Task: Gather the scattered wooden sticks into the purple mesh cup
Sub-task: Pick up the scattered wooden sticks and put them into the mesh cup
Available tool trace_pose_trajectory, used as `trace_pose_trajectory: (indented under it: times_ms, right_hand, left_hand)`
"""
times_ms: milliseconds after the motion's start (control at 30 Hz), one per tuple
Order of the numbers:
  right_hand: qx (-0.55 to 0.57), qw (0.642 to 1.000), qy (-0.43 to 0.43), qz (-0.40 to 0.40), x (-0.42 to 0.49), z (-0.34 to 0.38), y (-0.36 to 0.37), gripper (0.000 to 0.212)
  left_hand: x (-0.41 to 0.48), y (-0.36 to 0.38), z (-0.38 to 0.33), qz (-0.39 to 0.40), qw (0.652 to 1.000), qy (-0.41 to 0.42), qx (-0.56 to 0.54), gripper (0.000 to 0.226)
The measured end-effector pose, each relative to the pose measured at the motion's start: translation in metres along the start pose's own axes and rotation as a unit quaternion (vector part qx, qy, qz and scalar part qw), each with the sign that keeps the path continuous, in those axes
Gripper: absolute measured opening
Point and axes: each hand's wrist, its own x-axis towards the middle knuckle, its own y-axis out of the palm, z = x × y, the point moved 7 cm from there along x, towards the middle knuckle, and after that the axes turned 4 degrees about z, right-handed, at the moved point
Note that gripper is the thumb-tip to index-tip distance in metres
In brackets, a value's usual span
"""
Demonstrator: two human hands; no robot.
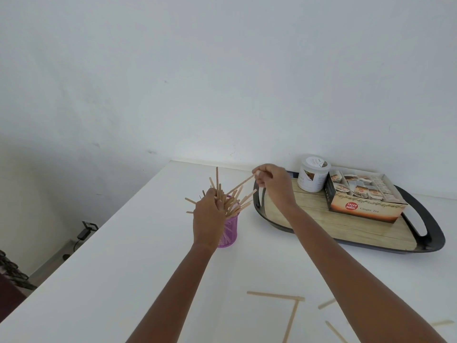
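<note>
The purple mesh cup [230, 230] stands upright on the white table, bristling with several wooden sticks [232, 203] that fan out above its rim. My left hand [207, 216] wraps around the cup's left side and the stick bundle. My right hand [272, 186] is raised to the cup's right, pinching the upper end of one wooden stick [243, 183] whose lower end slants down into the bundle. Several loose sticks lie on the table near me: one flat [275, 295], one running toward me [291, 320], and others [335, 331] at the bottom right.
A dark-rimmed tray [431, 231] with a wood-pattern base sits at the right, holding a white jar [312, 177] and an open box of ginger tea bags [366, 196]. The table's left edge [81, 253] drops to the floor, where a charger and cable lie. A white wall stands behind.
</note>
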Motion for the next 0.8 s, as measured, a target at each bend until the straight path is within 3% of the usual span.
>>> trace_pose_trajectory:
  times_ms: [133, 267, 400, 500, 600, 800]
  right_hand:
    - [-0.135, 0.987, -0.085, 0.011, 0.005, 0.029, -0.010, 0.023]
    - [-0.247, 0.961, -0.076, 0.099, 0.003, 0.021, 0.013, 0.024]
    - [-0.231, 0.959, -0.032, 0.159, -0.007, 0.003, 0.031, 0.027]
    - [-0.189, 0.973, -0.017, 0.131, -0.012, 0.000, 0.031, 0.031]
    - [-0.152, 0.982, -0.070, 0.084, -0.018, 0.017, 0.029, 0.034]
    - [-0.190, 0.960, -0.141, 0.151, -0.026, 0.049, 0.059, 0.038]
  left_hand:
    - [0.001, 0.001, 0.001, -0.006, 1.000, 0.000, 0.003, 0.017]
    - [0.002, 0.002, 0.001, -0.005, 1.000, -0.001, 0.010, 0.018]
    - [0.002, 0.003, 0.003, 0.001, 1.000, -0.004, 0.021, 0.017]
    - [0.002, 0.004, 0.003, 0.004, 1.000, 0.001, 0.022, 0.017]
    - [0.002, 0.006, 0.002, 0.009, 1.000, 0.010, 0.021, 0.021]
    - [-0.001, 0.006, 0.000, 0.000, 0.999, 0.020, 0.037, 0.022]
